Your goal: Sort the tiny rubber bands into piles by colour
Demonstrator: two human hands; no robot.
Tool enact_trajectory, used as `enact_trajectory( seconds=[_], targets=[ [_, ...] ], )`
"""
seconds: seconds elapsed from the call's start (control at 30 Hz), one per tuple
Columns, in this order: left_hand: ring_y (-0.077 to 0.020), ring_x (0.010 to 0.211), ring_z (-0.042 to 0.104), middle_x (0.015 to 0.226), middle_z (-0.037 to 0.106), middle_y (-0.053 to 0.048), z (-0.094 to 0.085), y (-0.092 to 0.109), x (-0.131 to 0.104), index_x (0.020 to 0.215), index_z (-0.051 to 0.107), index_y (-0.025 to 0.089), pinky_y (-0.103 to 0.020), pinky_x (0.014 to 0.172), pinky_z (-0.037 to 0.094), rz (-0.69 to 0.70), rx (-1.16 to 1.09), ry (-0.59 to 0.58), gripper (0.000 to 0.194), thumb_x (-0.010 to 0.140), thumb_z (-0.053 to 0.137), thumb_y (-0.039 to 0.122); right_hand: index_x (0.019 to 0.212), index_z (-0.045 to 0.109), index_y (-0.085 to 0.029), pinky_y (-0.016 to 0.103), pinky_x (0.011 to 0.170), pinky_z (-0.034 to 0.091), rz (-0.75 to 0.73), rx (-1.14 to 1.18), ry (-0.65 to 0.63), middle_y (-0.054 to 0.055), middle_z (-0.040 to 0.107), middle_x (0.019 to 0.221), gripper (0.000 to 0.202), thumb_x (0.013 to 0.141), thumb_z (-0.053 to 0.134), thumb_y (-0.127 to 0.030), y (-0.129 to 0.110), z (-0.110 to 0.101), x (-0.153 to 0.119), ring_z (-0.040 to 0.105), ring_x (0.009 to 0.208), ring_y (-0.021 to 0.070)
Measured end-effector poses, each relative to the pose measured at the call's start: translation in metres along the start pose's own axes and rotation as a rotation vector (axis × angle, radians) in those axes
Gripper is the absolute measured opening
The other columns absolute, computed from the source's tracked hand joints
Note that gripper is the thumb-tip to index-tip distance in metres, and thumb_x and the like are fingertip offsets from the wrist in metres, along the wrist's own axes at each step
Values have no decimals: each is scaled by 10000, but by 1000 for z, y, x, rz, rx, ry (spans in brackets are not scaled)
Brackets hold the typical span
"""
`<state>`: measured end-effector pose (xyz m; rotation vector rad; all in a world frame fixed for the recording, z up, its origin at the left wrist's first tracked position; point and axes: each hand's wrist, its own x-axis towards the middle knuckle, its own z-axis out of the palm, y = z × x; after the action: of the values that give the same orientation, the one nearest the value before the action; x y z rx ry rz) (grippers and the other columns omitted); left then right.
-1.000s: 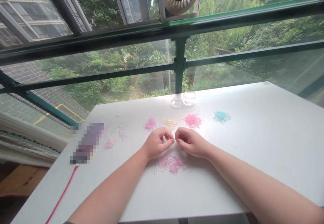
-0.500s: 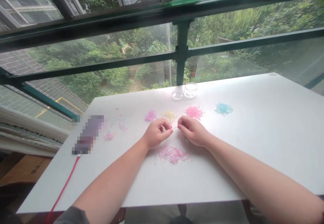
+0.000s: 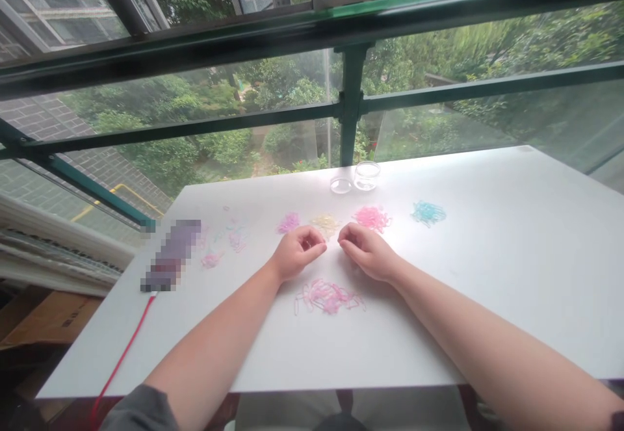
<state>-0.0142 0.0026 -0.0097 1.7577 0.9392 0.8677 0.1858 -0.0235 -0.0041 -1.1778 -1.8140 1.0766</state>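
Note:
My left hand [image 3: 301,252] is closed in a pinch above the white table, its thumb and forefinger tips together. A small gap to the right, my right hand [image 3: 366,251] is pinched in the same way. Whatever either pinch holds is too small to make out. Just below the hands lies a loose pile of pink and clear rubber bands [image 3: 330,296]. Beyond my fingertips are pale yellow bands [image 3: 325,223], with purple bands [image 3: 288,223] to their left and bright pink bands [image 3: 371,218] to their right.
Blue bands [image 3: 428,212] lie farther right, and small mixed bands [image 3: 236,240] at left. A clear round jar [image 3: 366,176] and its lid [image 3: 340,185] stand at the back edge. A blurred-out dark object [image 3: 173,255] with a red cable [image 3: 127,348] lies left on the table [image 3: 517,255].
Half a second ago a thin pale strand was stretched between my fingertips; now none shows between them. Both hands keep nearly the same place and remain pinched.

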Motion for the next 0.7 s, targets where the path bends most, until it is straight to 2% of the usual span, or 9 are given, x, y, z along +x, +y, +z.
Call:
enact_trajectory(
  seconds=[0.07,0.2,0.37,0.43,0.57,0.7],
  targets=[
    [-90,618,498,742,589,-31,0,1,1,742,588,133,-209,565,396,-3,26,-2,206,744,644,331,860,499,-200,229,495,377,-16,12,-13,-38,498,632,53,823,480,-233,2,1,1,466,493,89],
    [-76,599,486,794,614,-40,3,3,2,733,624,131,-205,546,382,6,65,7,193,734,659,320,971,534,-196,224,497,383,-73,12,-22,-38,511,648,182,793,535,-234,3,2,2,474,491,83],
    [-72,589,468,779,616,-32,6,4,2,738,646,139,-199,529,362,6,96,16,178,727,666,315,804,550,-187,229,487,359,-37,-18,-50,-43,492,553,71,808,502,-240,0,2,1,471,468,94],
    [-71,589,464,780,612,-29,6,4,2,742,638,138,-196,525,355,8,95,6,169,727,665,305,766,531,-190,235,509,354,-51,-66,-23,-42,494,557,66,804,492,-225,-1,1,2,466,490,99],
    [-73,592,458,774,592,-28,4,3,3,720,596,127,-197,522,345,-1,40,-13,197,717,664,312,746,504,-191,247,555,352,-100,-171,52,-26,518,623,66,799,470,-210,-1,0,3,464,566,114],
    [-74,585,437,743,558,-21,2,1,5,702,538,121,-204,529,334,-34,-109,-18,241,719,645,337,751,470,-198,252,568,359,-56,-167,93,-25,534,640,84,823,432,-218,-2,-1,4,472,576,117]
  ],
)
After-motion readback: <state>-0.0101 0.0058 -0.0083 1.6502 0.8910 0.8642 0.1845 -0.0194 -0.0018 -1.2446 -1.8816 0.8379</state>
